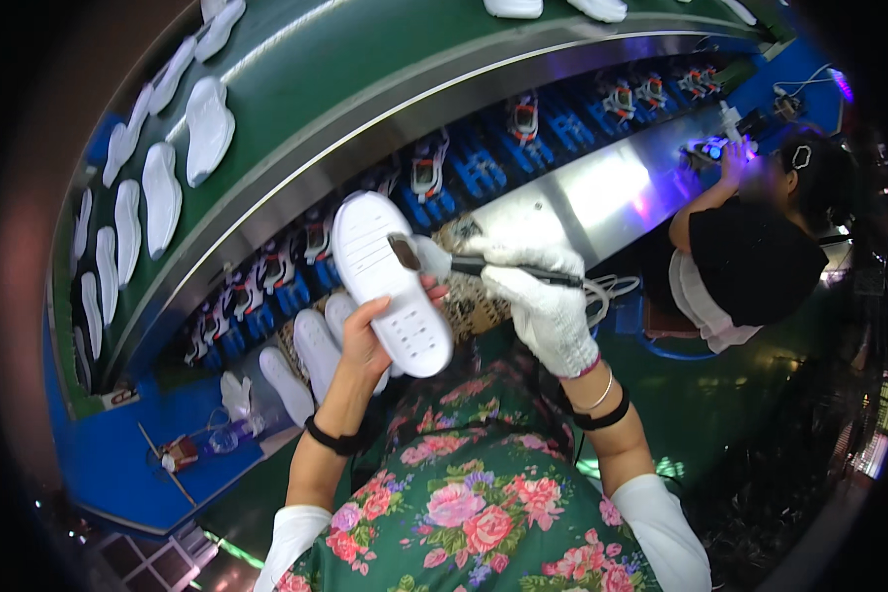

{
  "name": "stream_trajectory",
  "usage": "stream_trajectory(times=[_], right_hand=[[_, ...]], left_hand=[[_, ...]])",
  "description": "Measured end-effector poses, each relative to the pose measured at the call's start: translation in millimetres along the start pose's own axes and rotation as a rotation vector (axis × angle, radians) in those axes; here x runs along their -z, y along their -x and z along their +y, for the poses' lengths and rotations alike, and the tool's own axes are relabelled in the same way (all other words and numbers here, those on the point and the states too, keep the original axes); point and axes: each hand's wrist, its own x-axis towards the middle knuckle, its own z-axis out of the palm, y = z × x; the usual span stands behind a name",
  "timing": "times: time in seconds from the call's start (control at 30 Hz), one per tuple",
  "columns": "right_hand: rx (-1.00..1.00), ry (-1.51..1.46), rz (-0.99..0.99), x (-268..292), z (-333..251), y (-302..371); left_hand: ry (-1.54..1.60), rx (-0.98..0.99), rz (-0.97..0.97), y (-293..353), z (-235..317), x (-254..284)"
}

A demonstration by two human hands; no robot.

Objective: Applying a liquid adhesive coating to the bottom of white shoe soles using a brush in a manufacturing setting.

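Observation:
My left hand (362, 333) grips a white shoe sole (393, 284) by its edge, tilted in front of me. Its face shows cross lines at the upper part and small square recesses at the lower. Wearing a white knit glove, my right hand (545, 308) is closed round the dark handle of a brush (471, 264). The brush's brown head touches or sits just over the sole's right side; I cannot tell which. Several more white soles (314, 345) lie beneath my left hand, partly hidden by it.
A green conveyor belt (296, 94) carrying white soles curves across the far side. Below it, a rack holds shoe uppers (427, 170) on blue supports. At right a co-worker (750, 257) sits by a metal tabletop (602, 192). A blue table (118, 464) with small items stands at left.

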Motion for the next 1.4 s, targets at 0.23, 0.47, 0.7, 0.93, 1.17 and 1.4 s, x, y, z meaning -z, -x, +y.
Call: stream_trajectory(times=[0.23,0.47,0.7,0.93,1.17,1.4], right_hand=[[0.545,0.741,-0.151,-24.3,-0.1,-16.5],[0.912,1.027,-0.200,-30.4,5.4,-27.8],[0.763,0.995,-0.393,-45.5,14.1,-0.1],[0.891,1.072,-0.348,-30.7,17.0,-11.0],[0.739,0.812,-0.338,-14.6,19.9,-12.2],[0.670,0.838,-0.501,-16.4,24.9,7.0]], left_hand=[[0.682,0.032,-0.307,-5.7,-6.0,-32.9],[0.004,-0.191,0.146,-1.9,-20.2,-55.1],[-0.050,-0.177,0.188,-3.0,-22.0,-38.4],[-0.001,-0.165,0.114,-3.7,-16.2,-32.6],[0.164,-0.090,0.285,-10.1,-23.2,-16.1],[0.203,-0.139,0.173,-19.0,-17.4,-17.2]])
